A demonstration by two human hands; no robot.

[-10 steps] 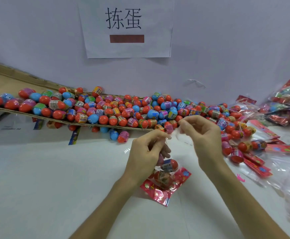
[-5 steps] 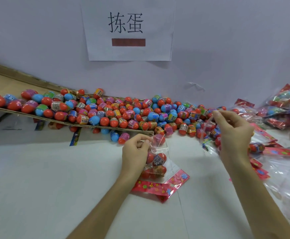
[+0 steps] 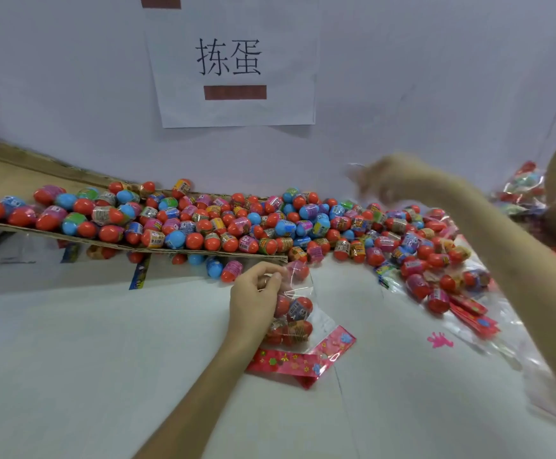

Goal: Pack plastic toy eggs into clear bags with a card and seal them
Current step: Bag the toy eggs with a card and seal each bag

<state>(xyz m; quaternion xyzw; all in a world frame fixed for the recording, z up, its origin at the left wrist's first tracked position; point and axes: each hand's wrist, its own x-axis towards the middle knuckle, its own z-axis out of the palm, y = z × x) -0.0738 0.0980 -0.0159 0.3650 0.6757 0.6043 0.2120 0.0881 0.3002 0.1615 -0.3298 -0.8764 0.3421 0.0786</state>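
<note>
One bag is filled and carded, its seal unconfirmed; a large stock of eggs is left.
The clear bag [image 3: 317,294], loaded with several eggs [image 3: 298,309] above a red card [image 3: 288,362], is rested on the tabletop [image 3: 104,359] and is pinched at its mouth by the left hand [image 3: 256,294]. The right hand [image 3: 392,180] is held over the loose egg pile [image 3: 236,223], too blurred for its fingers to be read. A few packed bags [image 3: 522,190] are seen at far right, so most of the work is judged undone.
</note>
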